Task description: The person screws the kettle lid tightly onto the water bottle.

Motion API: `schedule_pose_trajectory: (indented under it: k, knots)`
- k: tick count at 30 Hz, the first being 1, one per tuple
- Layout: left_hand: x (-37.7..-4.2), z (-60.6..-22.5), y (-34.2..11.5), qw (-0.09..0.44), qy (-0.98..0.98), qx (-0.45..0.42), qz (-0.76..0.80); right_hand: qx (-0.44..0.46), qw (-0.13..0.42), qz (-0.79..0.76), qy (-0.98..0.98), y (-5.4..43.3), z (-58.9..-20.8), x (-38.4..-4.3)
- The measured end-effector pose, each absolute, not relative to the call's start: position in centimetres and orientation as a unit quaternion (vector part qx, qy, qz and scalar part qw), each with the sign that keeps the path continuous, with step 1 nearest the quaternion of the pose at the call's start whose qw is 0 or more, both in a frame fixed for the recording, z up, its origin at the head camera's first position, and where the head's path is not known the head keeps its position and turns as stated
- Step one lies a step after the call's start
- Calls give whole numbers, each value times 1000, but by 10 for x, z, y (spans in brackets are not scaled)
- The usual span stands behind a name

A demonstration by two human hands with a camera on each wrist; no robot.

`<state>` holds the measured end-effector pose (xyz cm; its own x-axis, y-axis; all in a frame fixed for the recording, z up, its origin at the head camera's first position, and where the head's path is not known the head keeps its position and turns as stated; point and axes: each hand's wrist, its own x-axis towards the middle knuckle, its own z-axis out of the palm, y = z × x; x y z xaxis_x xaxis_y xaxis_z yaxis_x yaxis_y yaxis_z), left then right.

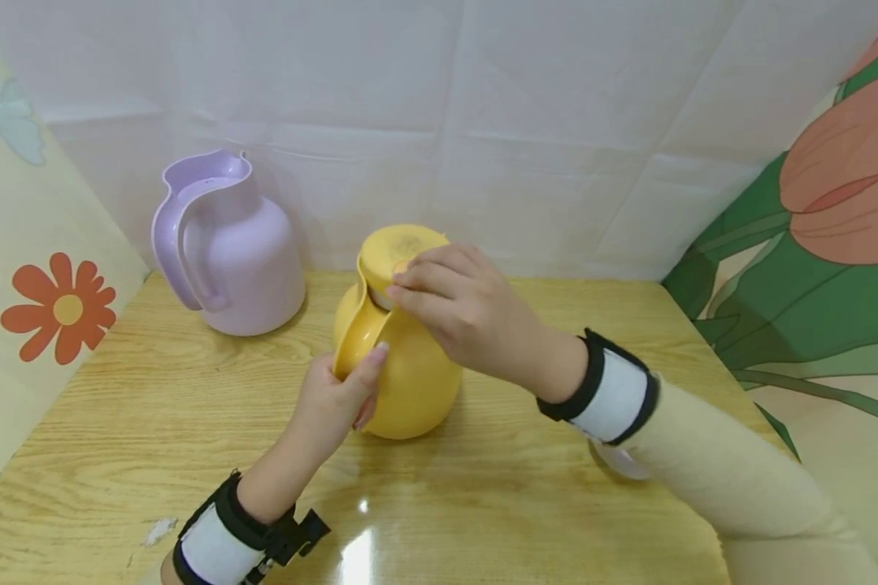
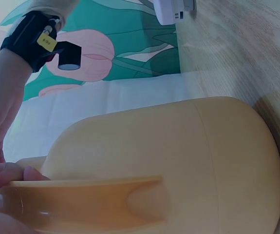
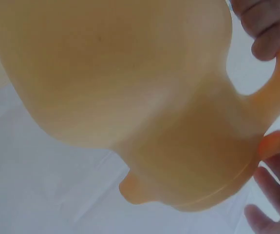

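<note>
A yellow vacuum jug (image 1: 417, 374) stands on the wooden table in the head view, its handle toward me. My left hand (image 1: 336, 390) grips that handle (image 2: 91, 202), thumb lying along its upper part. Over the jug's top, my right hand (image 1: 468, 305) holds the yellow lid (image 1: 402, 244) by its edge near the handle, with bent fingers. Seen from below in the right wrist view, the spread fingers (image 3: 276, 183) of that hand are beside the rim, and the jug's spout (image 3: 136, 190) juts out opposite. The thumb is hidden in the head view.
A lilac jug (image 1: 252, 252) stands at the back left of the table (image 1: 227, 406). Partly under my right forearm is a small pale round object (image 1: 622, 461). White sheeting (image 1: 556, 146) hangs behind, and flower-patterned panels (image 1: 812, 309) border both sides.
</note>
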<state>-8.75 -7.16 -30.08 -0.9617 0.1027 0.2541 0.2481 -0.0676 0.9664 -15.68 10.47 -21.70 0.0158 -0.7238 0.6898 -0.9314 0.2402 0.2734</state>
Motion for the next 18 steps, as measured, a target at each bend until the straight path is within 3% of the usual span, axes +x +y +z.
schedule_pose_trajectory:
  k: [6, 18]
  knots:
    - [-86, -299, -71, 51, -680, -122, -722, 604, 337, 143, -708, 104, -212, -161]
    - [-87, -299, -71, 51, -673, -132, -726, 610, 338, 111, -708, 91, -207, -162]
